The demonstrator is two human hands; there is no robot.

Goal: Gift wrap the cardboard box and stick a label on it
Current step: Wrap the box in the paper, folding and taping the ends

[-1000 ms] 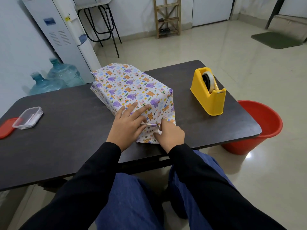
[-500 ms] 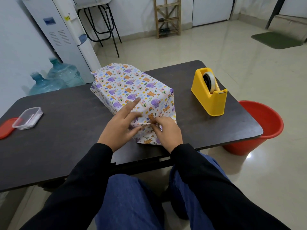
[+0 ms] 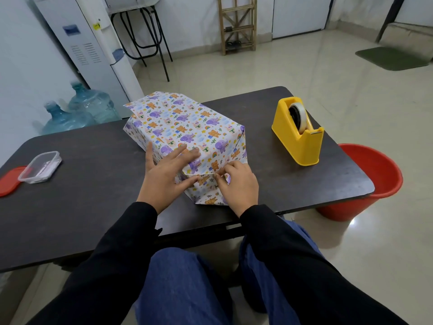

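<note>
The box, covered in white paper printed with purple elephants and orange bears, lies on the dark table. My left hand lies flat with spread fingers on the box's near top corner, pressing the paper down. My right hand is at the near end face, its fingertips pinching the folded paper flap there. The far end of the paper sticks out loose past the box.
A yellow tape dispenser stands to the right on the table. A clear plastic container and its red lid lie at the left edge. A red bucket stands on the floor at right. Water bottles stand beyond the table.
My left hand slid further up onto the box top, fingers spread wider. My right hand moved up the end face and took hold of the flap's edge.
</note>
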